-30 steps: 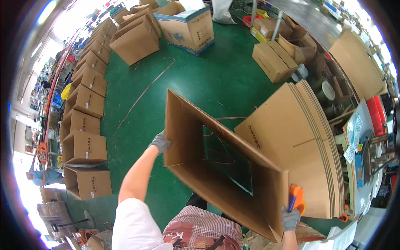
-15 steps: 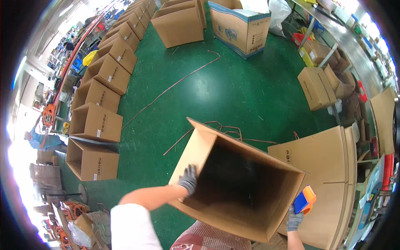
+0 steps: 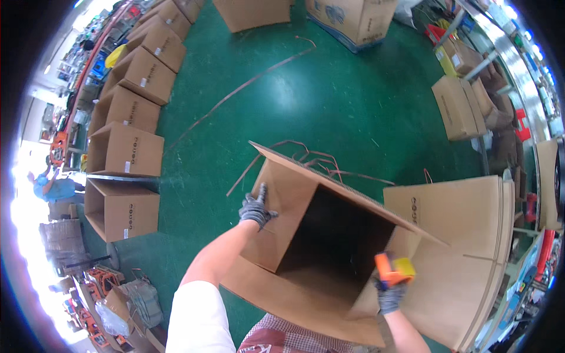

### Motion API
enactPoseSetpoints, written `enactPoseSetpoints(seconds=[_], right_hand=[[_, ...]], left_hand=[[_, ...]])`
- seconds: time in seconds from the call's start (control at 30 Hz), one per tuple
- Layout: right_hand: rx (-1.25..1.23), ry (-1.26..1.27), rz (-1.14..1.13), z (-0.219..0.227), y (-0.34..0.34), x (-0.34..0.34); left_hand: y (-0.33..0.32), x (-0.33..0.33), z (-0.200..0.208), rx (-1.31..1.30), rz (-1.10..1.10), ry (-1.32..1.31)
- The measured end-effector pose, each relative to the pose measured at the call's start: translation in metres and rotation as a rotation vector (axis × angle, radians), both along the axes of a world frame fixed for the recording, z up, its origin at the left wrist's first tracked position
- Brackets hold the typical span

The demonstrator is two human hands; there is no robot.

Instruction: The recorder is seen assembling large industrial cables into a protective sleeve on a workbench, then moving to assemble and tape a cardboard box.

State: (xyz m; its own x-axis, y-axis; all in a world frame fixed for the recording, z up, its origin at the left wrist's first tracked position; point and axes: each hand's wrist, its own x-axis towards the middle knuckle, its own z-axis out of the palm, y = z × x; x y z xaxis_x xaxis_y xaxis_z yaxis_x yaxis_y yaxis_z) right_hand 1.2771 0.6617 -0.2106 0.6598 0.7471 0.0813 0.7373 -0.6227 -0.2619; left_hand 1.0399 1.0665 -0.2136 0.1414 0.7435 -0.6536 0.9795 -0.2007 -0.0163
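Observation:
A large cardboard box (image 3: 323, 167) stands in front of me, its top open and its inside dark. My left hand (image 3: 256, 212), in a grey glove, lies on the box's left flap (image 3: 285, 217) with fingers spread. In my gloved right hand (image 3: 389, 296) is an orange and blue tape dispenser (image 3: 387, 269), slightly blurred, with a yellow part showing. It is over the right side of the box, near the right flap (image 3: 368, 291). The near flap (image 3: 294, 300) slopes toward my body.
Flattened cardboard sheets (image 3: 453, 235) are stacked at right. A row of open boxes (image 3: 132, 150) runs along the left. Loose strapping (image 3: 253, 79) lies on the green floor. A carton (image 3: 456, 109) stands near the metal bench (image 3: 521, 73). Another person (image 3: 56, 187) is at far left.
My right hand has brought the tape dispenser left, from outside the box to over its right side. My left hand has moved up along the left flap. The box opening looks narrower.

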Motion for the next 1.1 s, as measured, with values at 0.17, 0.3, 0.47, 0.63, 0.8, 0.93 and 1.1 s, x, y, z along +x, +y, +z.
enactPoseSetpoints(seconds=[0.17,0.3,0.47,0.63,0.8,0.93,1.1], right_hand=[[-0.447,0.2,0.405,-0.064,0.057,0.005],[-0.493,0.263,0.399,-0.081,0.058,0.002],[-0.569,0.179,0.493,-0.066,0.073,0.011],[-0.416,0.376,0.737,0.0,0.101,0.041],[0.245,0.294,0.533,0.144,0.165,0.065],[0.333,0.275,0.14,0.171,0.249,0.122],[0.157,0.568,0.012,0.102,0.255,0.12]], left_hand=[[-0.03,-0.02,0.027,-0.005,-0.512,0.118],[-0.13,-0.077,0.132,-0.383,-0.956,-0.293],[-0.178,-0.111,0.084,-0.133,-0.917,-0.672],[-0.13,-0.053,0.107,-0.279,-0.864,-0.435],[-0.095,0.007,0.08,-0.238,-0.685,-0.267],[-0.094,0.011,-0.001,0.276,-0.545,-0.486],[-0.09,0.015,-0.049,0.772,0.287,-0.293]])
